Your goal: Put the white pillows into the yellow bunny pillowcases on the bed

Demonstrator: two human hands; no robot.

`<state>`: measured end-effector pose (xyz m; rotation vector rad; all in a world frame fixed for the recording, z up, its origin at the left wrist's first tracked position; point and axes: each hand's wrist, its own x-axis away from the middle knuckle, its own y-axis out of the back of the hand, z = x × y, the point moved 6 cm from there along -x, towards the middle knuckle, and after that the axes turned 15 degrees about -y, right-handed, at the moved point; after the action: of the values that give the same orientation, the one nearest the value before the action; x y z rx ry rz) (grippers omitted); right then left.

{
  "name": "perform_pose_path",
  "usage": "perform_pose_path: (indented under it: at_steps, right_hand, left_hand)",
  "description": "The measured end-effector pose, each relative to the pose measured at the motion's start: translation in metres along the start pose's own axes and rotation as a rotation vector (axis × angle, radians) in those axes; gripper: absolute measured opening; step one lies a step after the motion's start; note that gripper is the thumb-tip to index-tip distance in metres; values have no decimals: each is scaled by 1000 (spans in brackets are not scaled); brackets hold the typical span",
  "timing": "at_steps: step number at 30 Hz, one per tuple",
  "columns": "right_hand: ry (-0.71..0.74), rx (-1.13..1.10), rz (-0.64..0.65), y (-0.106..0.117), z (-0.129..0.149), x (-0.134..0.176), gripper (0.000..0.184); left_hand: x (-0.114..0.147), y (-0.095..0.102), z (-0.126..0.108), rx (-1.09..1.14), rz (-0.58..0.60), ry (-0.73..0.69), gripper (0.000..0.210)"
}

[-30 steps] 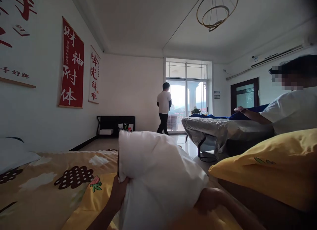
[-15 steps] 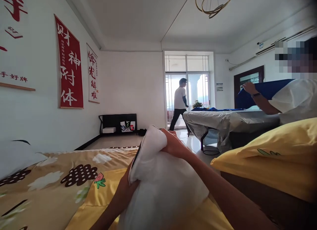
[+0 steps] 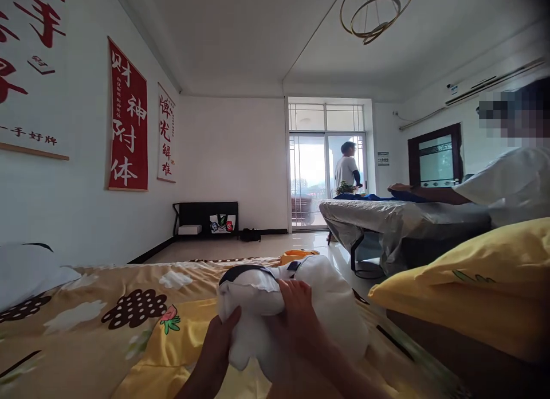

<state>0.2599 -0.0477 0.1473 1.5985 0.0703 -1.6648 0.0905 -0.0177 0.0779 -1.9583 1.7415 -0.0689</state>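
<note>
A white pillow (image 3: 330,307) lies bunched low on the yellow patterned bedspread (image 3: 129,324) in front of me. My left hand (image 3: 219,344) grips its near left edge from below. My right hand (image 3: 296,313) presses down on its top, fingers closed into the fabric. A dark trim shows along the pillow's upper left fold.
A yellow pillow (image 3: 468,284) lies at the right. Another white pillow (image 3: 26,273) sits at the far left. A person in white (image 3: 507,181) leans over a grey-covered bed (image 3: 399,221) with blue cloth. Another person (image 3: 347,169) stands by the balcony door. A black bench (image 3: 206,215) is against the wall.
The white pillow was pushed down from upright to low and bunched. My right hand went from its far top to pressing on it. The far person walked right to the door.
</note>
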Motion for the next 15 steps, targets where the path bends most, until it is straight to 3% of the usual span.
perform_pose_path:
  at_steps: [2,4,5,7,10,13,15]
  right_hand:
    - [-11,1,48,-16,-3,33,84]
    - [-61,54,-16,-29,-11,57,106]
    - [-73,93,-82,-34,-16,65,104]
    - [-64,151,-200,-40,-23,70,82]
    - [-50,98,-251,-38,-32,48,50]
    - [-125,12,-235,-22,-48,3,42]
    - [-164,0,-190,-9,-59,-29,37]
  left_hand:
    - [-4,-6,9,101,-58,28,31]
    - [-5,-11,18,159,-82,54,31]
    - [-5,-15,21,177,-81,54,35]
    - [-4,-22,22,196,-63,24,46]
    - [-2,-27,15,157,15,-46,60]
    - [0,-13,13,-1,271,-137,52]
    - [5,10,27,-253,492,-197,47]
